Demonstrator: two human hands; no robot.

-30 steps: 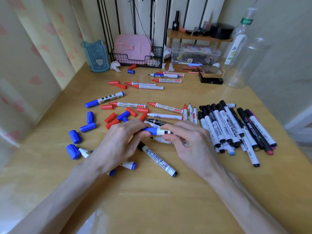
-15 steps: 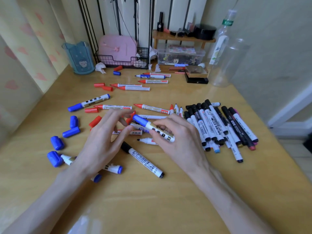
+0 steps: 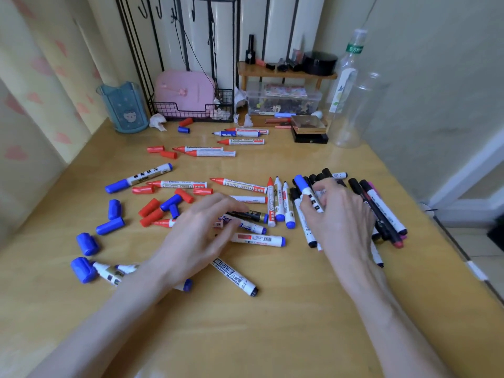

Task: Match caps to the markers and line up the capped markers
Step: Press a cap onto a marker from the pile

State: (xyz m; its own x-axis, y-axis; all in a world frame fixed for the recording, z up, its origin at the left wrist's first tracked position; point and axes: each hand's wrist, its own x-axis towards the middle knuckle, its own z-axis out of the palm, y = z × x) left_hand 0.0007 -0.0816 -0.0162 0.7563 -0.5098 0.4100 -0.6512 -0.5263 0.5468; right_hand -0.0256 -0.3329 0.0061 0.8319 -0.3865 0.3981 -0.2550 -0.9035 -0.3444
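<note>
My right hand (image 3: 342,214) holds a blue-capped white marker (image 3: 306,192) over the left side of the row of capped black markers (image 3: 379,211). My left hand (image 3: 199,233) hovers with relaxed, spread fingers over uncapped markers in the middle, among them a black-and-gold one (image 3: 249,214) and a white one with a red label (image 3: 259,238). Loose blue caps (image 3: 110,225) and red caps (image 3: 150,211) lie to the left. Several uncapped red-tipped markers (image 3: 237,184) lie farther back.
A wooden table (image 3: 272,323) bears everything. At the back stand a blue cup (image 3: 122,107), a pink box in a wire rack (image 3: 185,94), a small shelf (image 3: 286,73), a clear storage box (image 3: 283,100) and two clear bottles (image 3: 351,85). The table edge runs along the right.
My right hand carried the blue-capped marker to the right, onto the row of black markers. My left hand let go of it and stayed over the middle pile.
</note>
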